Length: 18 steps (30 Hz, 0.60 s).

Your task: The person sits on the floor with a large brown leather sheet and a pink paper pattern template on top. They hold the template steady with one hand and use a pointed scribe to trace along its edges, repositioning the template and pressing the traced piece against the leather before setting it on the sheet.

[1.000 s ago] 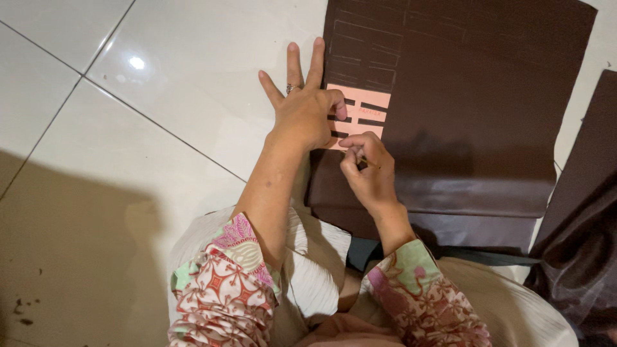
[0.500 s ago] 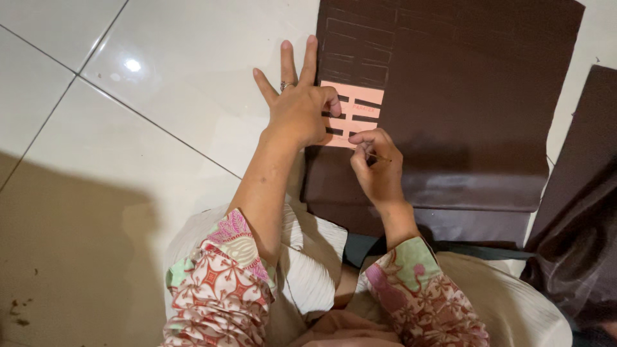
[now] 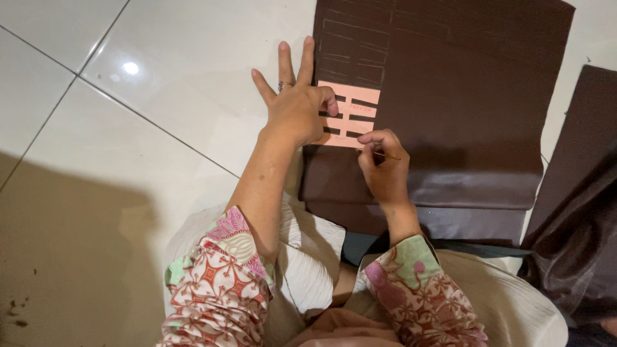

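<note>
My left hand lies flat with fingers spread, pressing down the left side of a pink card stencil with slot cut-outs. The stencil rests on a large brown sheet spread on the floor. My right hand is closed around a thin marking tool, its tip at the stencil's lower edge. Faint outlined rectangles show on the brown sheet above the stencil.
White glossy floor tiles stretch to the left. A second dark brown piece lies at the right edge. My knees in light cloth and patterned sleeves fill the bottom. Small dark crumbs lie at the lower left.
My right hand has slid a little to the right along the stencil's lower edge. My left hand stays pressed on the stencil.
</note>
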{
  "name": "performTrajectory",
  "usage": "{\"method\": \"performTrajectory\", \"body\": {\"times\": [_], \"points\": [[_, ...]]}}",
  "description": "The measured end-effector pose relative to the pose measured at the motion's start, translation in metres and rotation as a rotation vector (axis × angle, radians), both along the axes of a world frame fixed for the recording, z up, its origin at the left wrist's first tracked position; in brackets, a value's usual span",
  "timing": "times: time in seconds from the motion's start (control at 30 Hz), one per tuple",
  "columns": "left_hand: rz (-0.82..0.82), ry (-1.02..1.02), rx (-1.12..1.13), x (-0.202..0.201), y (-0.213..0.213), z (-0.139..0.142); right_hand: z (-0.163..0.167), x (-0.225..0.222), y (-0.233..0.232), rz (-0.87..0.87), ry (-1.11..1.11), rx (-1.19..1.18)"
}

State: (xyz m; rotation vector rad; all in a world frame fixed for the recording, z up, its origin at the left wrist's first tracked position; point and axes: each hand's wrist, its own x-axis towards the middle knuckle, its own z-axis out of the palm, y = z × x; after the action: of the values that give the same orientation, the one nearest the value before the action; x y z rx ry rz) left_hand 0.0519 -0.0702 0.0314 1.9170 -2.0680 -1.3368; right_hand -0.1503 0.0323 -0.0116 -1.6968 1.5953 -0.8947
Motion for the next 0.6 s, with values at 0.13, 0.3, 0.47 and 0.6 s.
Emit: {"method": "performTrajectory", "body": {"times": [0.13,0.3,0.47,0.6], "points": [[-0.018,-0.016,-0.016,-0.002,0.002,-0.004,-0.002,-0.003,0.000,-0.007,-0.004,0.021],[-0.047,-0.007,-0.212,-0.006,0.016,-0.019,-0.002,-0.003,0.001,-0.023,-0.014,0.056],[0.000,0.052,-0.601,-0.011,0.045,-0.039,-0.009,-0.001,-0.001,0.002,-0.064,0.020],[-0.100,0.031,-0.690,-0.018,0.059,-0.059,-0.019,-0.004,-0.005,-0.002,-0.057,0.017]]}}
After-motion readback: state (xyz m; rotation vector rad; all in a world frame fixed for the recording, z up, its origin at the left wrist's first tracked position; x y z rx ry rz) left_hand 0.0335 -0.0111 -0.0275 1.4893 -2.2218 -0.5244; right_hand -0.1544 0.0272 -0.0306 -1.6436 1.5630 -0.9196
